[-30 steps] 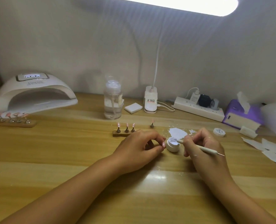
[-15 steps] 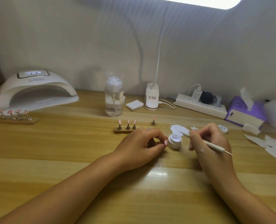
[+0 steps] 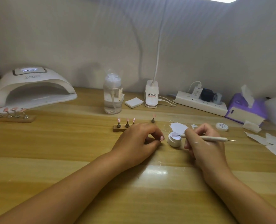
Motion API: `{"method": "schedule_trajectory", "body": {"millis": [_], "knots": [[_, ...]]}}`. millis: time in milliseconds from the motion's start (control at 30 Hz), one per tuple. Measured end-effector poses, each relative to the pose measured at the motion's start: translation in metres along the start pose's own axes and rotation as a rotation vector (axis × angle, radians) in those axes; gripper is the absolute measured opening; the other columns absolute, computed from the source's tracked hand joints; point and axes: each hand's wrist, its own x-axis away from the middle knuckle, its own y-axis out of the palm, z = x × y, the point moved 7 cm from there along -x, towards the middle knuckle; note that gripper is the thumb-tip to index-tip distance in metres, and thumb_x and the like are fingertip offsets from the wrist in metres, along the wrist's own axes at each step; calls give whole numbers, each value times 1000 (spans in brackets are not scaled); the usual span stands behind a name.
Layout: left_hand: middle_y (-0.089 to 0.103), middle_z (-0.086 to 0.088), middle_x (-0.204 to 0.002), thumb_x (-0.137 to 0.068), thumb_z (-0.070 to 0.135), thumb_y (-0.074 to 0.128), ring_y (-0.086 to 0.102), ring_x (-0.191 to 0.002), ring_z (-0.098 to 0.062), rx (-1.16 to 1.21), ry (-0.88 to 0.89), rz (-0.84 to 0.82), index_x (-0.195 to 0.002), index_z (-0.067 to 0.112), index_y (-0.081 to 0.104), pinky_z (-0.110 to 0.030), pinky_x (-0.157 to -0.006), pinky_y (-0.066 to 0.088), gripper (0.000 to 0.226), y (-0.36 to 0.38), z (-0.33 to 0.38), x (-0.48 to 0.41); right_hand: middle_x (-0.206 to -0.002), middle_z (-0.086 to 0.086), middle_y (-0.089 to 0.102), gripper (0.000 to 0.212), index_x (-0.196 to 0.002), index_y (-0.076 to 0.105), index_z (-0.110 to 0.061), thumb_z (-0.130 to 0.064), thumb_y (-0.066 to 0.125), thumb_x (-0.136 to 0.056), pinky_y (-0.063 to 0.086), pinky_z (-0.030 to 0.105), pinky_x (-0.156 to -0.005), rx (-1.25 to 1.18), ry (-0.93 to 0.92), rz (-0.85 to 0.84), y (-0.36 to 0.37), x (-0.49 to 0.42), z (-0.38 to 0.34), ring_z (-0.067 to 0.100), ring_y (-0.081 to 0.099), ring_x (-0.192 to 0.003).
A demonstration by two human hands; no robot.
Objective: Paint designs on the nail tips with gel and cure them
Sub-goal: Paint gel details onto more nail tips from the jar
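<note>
From where I stood, the left hand [image 3: 138,141] lay on the table [image 3: 53,143] with its fingers curled in and thumb and forefinger nearly meeting. Whether it pinched anything I could not tell, since the fingers hid what was inside. The right hand [image 3: 203,143] gripped a thin pen [image 3: 213,139] like a pencil, its working end resting in the mouth of the open pot of gel [image 3: 174,140], just beside the left fingertips. Nothing steadied that pot, and it looked light. A drag of the pen against its rim could, I thought, skid or tip it toward the left hand. Too full a load might also drip on the way out.

Just behind the pot lay a white patch [image 3: 178,127], wet gel or paper, I couldn't say, and a wrist passing over it could smear it. Behind the left knuckles three nail tips [image 3: 127,119] stood on a wooden block [image 3: 118,129], with a lone tip [image 3: 153,118] on its own peg a little to the right. A careless lift of that hand could knock them over. The lid [image 3: 222,126] sat apart to the right, so the gel lay open under the bright light and might thicken. Farthest off, at the back left, the curing lamp [image 3: 32,88] sat well apart, a long carry for a wet tip
</note>
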Motion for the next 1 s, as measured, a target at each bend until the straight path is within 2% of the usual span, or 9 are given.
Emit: {"method": "schedule_trajectory", "body": {"millis": [167, 300, 400, 500, 600, 767, 1000], "knots": [[60, 25, -84, -88, 25, 68, 52, -74, 5, -20, 13, -7, -86, 41, 63, -21, -70, 43, 17, 2, 1, 0, -50, 2, 61, 26, -63, 49, -25, -20, 67, -82, 34, 30, -54, 57, -2, -57, 3, -1, 3, 14, 45, -47], [63, 23, -84, -87, 26, 69, 52, -72, 3, -8, -6, 3, -85, 40, 65, -25, -70, 44, 15, 1, -1, 0, -51, 1, 61, 28, -67, 48, -21, -25, 67, -87, 35, 29, -55, 61, -33, -25, 1, 1, -2, 9, 46, -45], [68, 21, -88, -86, 26, 71, 51, -68, 4, 29, -31, 5, -84, 39, 66, -24, -69, 43, 14, 0, -3, 0, -57, 1, 64, 22, -81, 50, -18, -27, 63, -95, 41, 28, -45, -96, -130, -6, -3, 9, -23, 9, 52, -46], [68, 21, -87, -85, 27, 72, 53, -68, 2, 53, -41, 5, -84, 36, 68, -25, -69, 46, 10, -1, -4, 0, -67, 6, 70, 20, -89, 55, -15, -31, 66, -92, 44, 20, -40, -232, -113, -118, 6, 21, -35, 12, 60, -50], [66, 24, -82, -84, 25, 73, 55, -68, 0, 63, -34, 7, -84, 34, 69, -25, -67, 45, 10, -1, -3, 0, -56, 3, 63, 21, -82, 50, -16, -20, 69, -91, 36, 17, -37, -272, 34, -203, 21, 24, -24, 10, 48, -42], [67, 24, -82, -83, 25, 74, 54, -69, -3, 63, -15, 8, -83, 35, 70, -28, -67, 47, 11, -1, -2, 0, -46, 6, 56, 32, -59, 47, -22, -6, 60, -83, 35, 16, -36, -234, 88, -130, 24, 20, -13, 8, 44, -36], [67, 22, -81, -82, 24, 73, 52, -69, -5, 28, 29, 28, -81, 34, 70, -26, -66, 41, 11, -1, 1, 1, -49, 15, 60, 26, -65, 45, -11, -2, 61, -83, 40, 18, -40, -157, 60, -194, 32, 19, -11, 11, 50, -38]]}}
